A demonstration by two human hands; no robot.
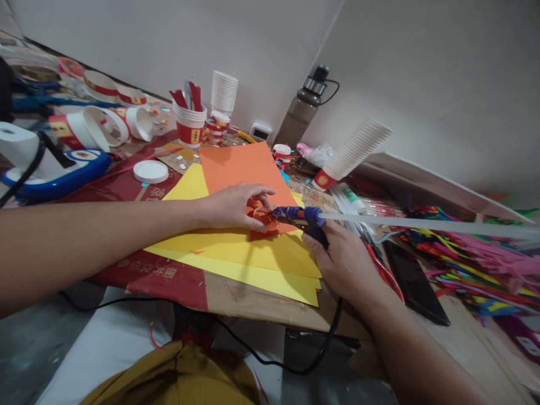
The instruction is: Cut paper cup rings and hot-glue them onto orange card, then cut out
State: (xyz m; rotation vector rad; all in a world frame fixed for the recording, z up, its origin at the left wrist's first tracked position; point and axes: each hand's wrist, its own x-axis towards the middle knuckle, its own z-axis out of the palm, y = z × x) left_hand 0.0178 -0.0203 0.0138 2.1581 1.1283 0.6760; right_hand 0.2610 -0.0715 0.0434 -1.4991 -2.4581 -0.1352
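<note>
One workpiece: orange paper curl [258,216] lying on yellow sheets [253,259], on the table [253,304].
Left hand [236,205]: fingers pinch the curl, steadying it for the nozzle.
Right hand [341,261]: clenched around glue gun [301,215], tip touching the curl.

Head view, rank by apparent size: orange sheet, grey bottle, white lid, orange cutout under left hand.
1. orange sheet
2. grey bottle
3. white lid and orange cutout: similar; cutout partly hidden by left hand, so unranked.
</note>
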